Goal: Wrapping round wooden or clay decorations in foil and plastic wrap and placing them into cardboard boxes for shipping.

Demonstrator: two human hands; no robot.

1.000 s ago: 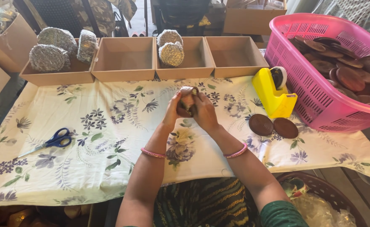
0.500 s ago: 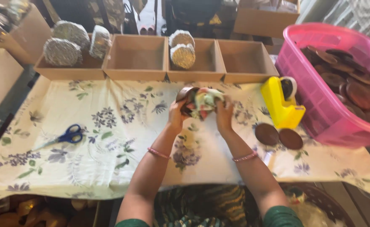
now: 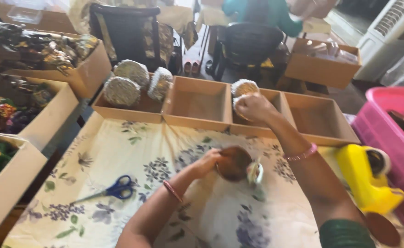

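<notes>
- While three wrapped round bundles (image 3: 133, 83) already lie in the cardboard tray far to the upper left of the left hand (image 3: 207, 161), and one more wrapped bundle (image 3: 244, 87) sits in the tray just behind the right hand (image 3: 253, 106), the brown round piece (image 3: 233, 162) in hand looks only part-way dressed; I judge the wrapping of this one unfinished.
- The empty tray (image 3: 197, 102) between those two, and another empty tray (image 3: 319, 120) to the right of the right hand, have nothing in them, so by my reading much packing is left.
- The left hand is curled around the brown round piece, gripping it from the left side above the floral cloth (image 3: 119, 147).
- The right hand is raised above and beyond it, closed into a fist; it seems to be pulling something thin, but blur hides what.
- Blue scissors (image 3: 115, 189) lie well to the left of the left hand.
- A yellow tape dispenser (image 3: 365, 177) and a pink basket (image 3: 397, 138) stand right of the right forearm.
</notes>
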